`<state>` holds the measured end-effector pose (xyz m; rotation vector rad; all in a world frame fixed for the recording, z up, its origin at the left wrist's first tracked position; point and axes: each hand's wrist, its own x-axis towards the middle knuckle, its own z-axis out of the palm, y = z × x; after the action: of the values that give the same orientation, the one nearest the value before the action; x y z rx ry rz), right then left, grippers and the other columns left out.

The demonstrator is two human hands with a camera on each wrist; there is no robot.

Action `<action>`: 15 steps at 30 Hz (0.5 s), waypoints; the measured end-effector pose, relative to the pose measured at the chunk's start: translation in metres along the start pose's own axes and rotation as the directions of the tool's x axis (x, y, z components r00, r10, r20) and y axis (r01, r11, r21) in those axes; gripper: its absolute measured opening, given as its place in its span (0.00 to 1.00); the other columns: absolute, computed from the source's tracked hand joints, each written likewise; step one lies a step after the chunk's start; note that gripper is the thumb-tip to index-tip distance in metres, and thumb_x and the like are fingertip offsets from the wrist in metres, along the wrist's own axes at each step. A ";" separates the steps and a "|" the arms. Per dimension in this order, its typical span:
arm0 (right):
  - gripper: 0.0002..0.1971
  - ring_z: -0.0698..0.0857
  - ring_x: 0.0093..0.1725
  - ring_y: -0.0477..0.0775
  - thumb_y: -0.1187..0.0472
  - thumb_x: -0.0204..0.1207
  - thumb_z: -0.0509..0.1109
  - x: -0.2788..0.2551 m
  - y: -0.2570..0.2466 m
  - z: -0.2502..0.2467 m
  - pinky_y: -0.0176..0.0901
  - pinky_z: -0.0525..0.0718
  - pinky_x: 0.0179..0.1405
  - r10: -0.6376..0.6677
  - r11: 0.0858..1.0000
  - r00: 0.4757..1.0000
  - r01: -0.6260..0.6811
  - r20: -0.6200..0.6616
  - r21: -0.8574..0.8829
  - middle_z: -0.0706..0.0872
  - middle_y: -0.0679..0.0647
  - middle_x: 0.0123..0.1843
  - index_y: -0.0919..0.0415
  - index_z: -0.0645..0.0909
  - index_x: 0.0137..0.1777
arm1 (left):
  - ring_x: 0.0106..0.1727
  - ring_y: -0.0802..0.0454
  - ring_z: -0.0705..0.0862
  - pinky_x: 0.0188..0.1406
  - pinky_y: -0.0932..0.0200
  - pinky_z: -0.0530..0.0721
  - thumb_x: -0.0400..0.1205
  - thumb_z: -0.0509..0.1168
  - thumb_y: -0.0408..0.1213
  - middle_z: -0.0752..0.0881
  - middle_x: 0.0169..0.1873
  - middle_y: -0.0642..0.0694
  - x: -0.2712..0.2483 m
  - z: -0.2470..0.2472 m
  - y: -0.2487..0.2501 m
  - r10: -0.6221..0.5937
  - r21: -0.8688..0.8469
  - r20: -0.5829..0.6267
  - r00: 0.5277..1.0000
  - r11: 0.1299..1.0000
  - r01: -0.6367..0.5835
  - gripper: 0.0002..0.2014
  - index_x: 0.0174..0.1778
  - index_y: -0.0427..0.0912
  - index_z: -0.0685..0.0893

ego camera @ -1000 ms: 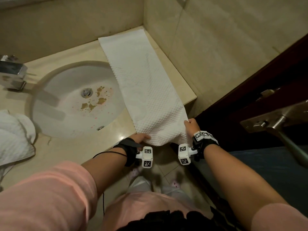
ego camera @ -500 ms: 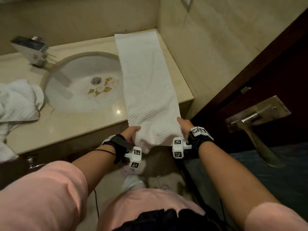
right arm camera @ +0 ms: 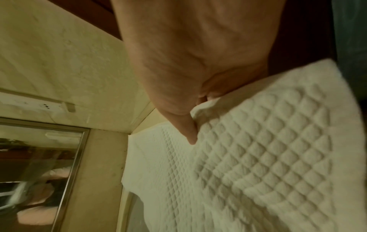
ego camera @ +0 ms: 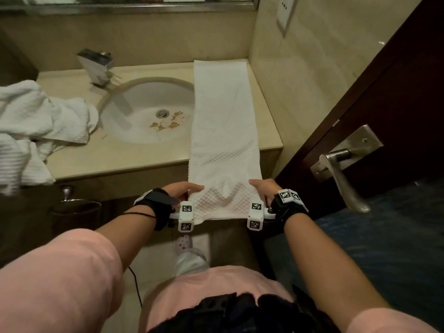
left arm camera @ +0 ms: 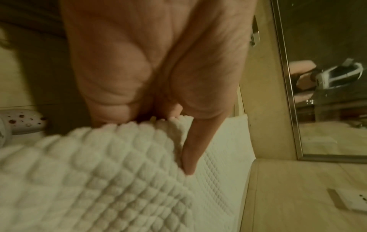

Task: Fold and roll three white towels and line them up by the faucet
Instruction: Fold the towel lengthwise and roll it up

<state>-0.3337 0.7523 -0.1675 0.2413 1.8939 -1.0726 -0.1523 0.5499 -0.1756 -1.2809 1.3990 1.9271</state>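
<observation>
Loose towels (ego camera: 36, 121): a white crumpled heap on the left end of the tabletop (ego camera: 115, 159); part of it hangs over the front edge.
Faucet (ego camera: 97, 66): a square metal one, standing at the back edge of the tabletop, behind the left part of the sink (ego camera: 134, 133).
Sink: a white oval bowl set in the middle of the tabletop, with brown stains beside the drain.
Long towel (ego camera: 223, 131): white with a waffle pattern, folded into a narrow strip. It lies along the right end of the tabletop, from the back edge by the wall to the front edge, and its left side covers the right rim of the sink. The near end goes past the front edge and is held up in the air.
Left hand (ego camera: 182, 191): its grip pinches the near left corner of the long towel, thumb on top of the cloth; in the left wrist view the other fingers go under the edge and are mostly hidden.
Right hand (ego camera: 264, 188): its grip pinches the near right corner of the long towel in the same way, thumb on top.
Door handle (ego camera: 341, 174): metal, on a dark door to the right of the tabletop.
</observation>
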 end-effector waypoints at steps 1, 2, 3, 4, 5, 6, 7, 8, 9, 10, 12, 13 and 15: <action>0.19 0.89 0.42 0.63 0.58 0.78 0.71 -0.002 0.002 0.000 0.49 0.87 0.41 -0.019 1.000 1.000 0.019 -0.018 0.003 0.89 0.64 0.50 0.74 0.81 0.60 | 0.63 0.35 0.83 0.71 0.42 0.74 0.66 0.80 0.47 0.86 0.59 0.37 -0.009 0.003 -0.001 -0.010 -0.019 -0.020 1.000 1.000 0.009 0.32 0.64 0.36 0.82; 0.18 0.88 0.41 0.62 0.58 0.78 0.71 -0.005 0.003 0.000 0.47 0.85 0.37 -0.031 1.000 0.999 0.031 -0.021 0.003 0.89 0.64 0.50 0.74 0.81 0.59 | 0.59 0.36 0.84 0.70 0.43 0.76 0.73 0.76 0.44 0.87 0.56 0.37 -0.016 0.005 -0.003 -0.009 -0.058 -0.021 1.000 0.998 0.008 0.25 0.63 0.36 0.82; 0.17 0.88 0.39 0.60 0.58 0.79 0.70 -0.010 0.004 -0.001 0.44 0.84 0.34 -0.038 0.999 0.999 0.038 -0.017 0.013 0.89 0.63 0.50 0.74 0.81 0.58 | 0.53 0.38 0.85 0.65 0.44 0.78 0.78 0.72 0.42 0.87 0.53 0.38 -0.022 0.009 -0.004 -0.008 -0.106 -0.016 1.000 0.994 0.006 0.20 0.62 0.35 0.81; 0.15 0.87 0.38 0.59 0.59 0.80 0.70 -0.012 0.006 -0.002 0.43 0.82 0.31 -0.046 0.999 0.999 0.046 -0.009 0.013 0.89 0.63 0.50 0.73 0.81 0.57 | 0.50 0.41 0.85 0.61 0.45 0.80 0.79 0.70 0.41 0.87 0.52 0.39 -0.023 0.011 -0.006 -0.008 -0.147 -0.009 1.000 0.989 0.007 0.19 0.63 0.35 0.81; 0.14 0.87 0.37 0.58 0.60 0.80 0.69 -0.016 0.007 -0.003 0.42 0.82 0.30 -0.056 0.998 0.998 0.056 -0.009 0.031 0.88 0.62 0.49 0.72 0.81 0.57 | 0.49 0.42 0.86 0.59 0.46 0.81 0.80 0.69 0.41 0.87 0.53 0.39 -0.026 0.013 -0.007 -0.014 -0.166 -0.018 1.000 0.986 0.011 0.20 0.64 0.36 0.80; 0.14 0.87 0.38 0.58 0.61 0.81 0.68 -0.019 0.008 -0.004 0.43 0.83 0.31 -0.065 0.997 0.998 0.065 -0.009 0.051 0.88 0.62 0.47 0.73 0.80 0.58 | 0.50 0.42 0.86 0.59 0.47 0.81 0.79 0.70 0.42 0.87 0.57 0.39 -0.028 0.014 -0.009 -0.014 -0.174 -0.021 1.000 0.985 0.010 0.21 0.66 0.36 0.80; 0.14 0.87 0.39 0.58 0.62 0.81 0.68 -0.020 0.010 -0.005 0.45 0.85 0.35 -0.075 0.995 0.997 0.075 -0.007 0.073 0.88 0.61 0.46 0.74 0.80 0.59 | 0.52 0.42 0.86 0.60 0.47 0.82 0.79 0.70 0.42 0.86 0.60 0.38 -0.031 0.014 -0.010 -0.010 -0.185 -0.031 0.999 0.983 0.004 0.21 0.66 0.36 0.79; 0.15 0.87 0.41 0.59 0.64 0.81 0.67 -0.022 0.011 -0.006 0.48 0.86 0.40 -0.084 0.992 0.996 0.085 -0.012 0.088 0.87 0.62 0.47 0.75 0.79 0.62 | 0.55 0.41 0.86 0.62 0.47 0.82 0.79 0.70 0.41 0.85 0.62 0.38 -0.032 0.013 -0.012 -0.007 -0.201 -0.025 1.000 0.980 0.002 0.21 0.66 0.36 0.79; 0.17 0.87 0.45 0.60 0.65 0.81 0.68 -0.023 0.013 -0.006 0.51 0.86 0.45 -0.098 0.989 0.995 0.101 -0.030 0.104 0.86 0.62 0.50 0.75 0.76 0.65 | 0.59 0.41 0.85 0.66 0.46 0.80 0.79 0.70 0.40 0.85 0.63 0.38 -0.035 0.014 -0.013 -0.014 -0.203 -0.036 0.999 0.979 0.007 0.21 0.67 0.36 0.79; 0.20 0.85 0.50 0.61 0.65 0.80 0.68 -0.025 0.015 -0.007 0.54 0.86 0.50 -0.111 0.988 0.992 0.117 -0.064 0.104 0.83 0.62 0.54 0.73 0.72 0.68 | 0.62 0.40 0.84 0.68 0.45 0.79 0.80 0.70 0.39 0.85 0.62 0.37 -0.035 0.015 -0.016 -0.016 -0.212 -0.035 0.999 0.977 0.008 0.21 0.66 0.35 0.79; 0.25 0.83 0.58 0.63 0.64 0.78 0.71 -0.026 0.020 -0.010 0.58 0.84 0.57 -0.133 0.987 0.983 0.143 -0.129 0.071 0.78 0.62 0.60 0.65 0.65 0.71 | 0.61 0.40 0.84 0.66 0.45 0.80 0.82 0.67 0.37 0.86 0.59 0.36 -0.036 0.017 -0.018 -0.009 -0.232 -0.020 1.000 0.973 0.004 0.16 0.63 0.33 0.79; 0.26 0.82 0.58 0.63 0.64 0.77 0.72 -0.026 0.022 -0.011 0.59 0.84 0.57 -0.146 0.986 0.978 0.156 -0.146 0.062 0.77 0.62 0.60 0.63 0.64 0.70 | 0.57 0.41 0.86 0.62 0.46 0.83 0.83 0.65 0.36 0.87 0.55 0.36 -0.036 0.018 -0.019 -0.005 -0.242 -0.029 1.000 0.970 -0.003 0.14 0.61 0.33 0.80; 0.23 0.83 0.55 0.62 0.64 0.76 0.73 -0.026 0.029 -0.011 0.58 0.84 0.54 -0.161 0.984 0.976 0.170 -0.146 0.055 0.79 0.63 0.59 0.64 0.67 0.67 | 0.51 0.42 0.87 0.53 0.49 0.87 0.83 0.64 0.35 0.88 0.52 0.37 -0.034 0.018 -0.022 0.000 -0.258 -0.045 0.999 0.966 -0.012 0.14 0.62 0.32 0.79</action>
<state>-0.3100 0.7844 -0.1619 0.2046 2.0338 -1.2619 -0.1264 0.5806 -0.1565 -1.4454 1.2014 2.1529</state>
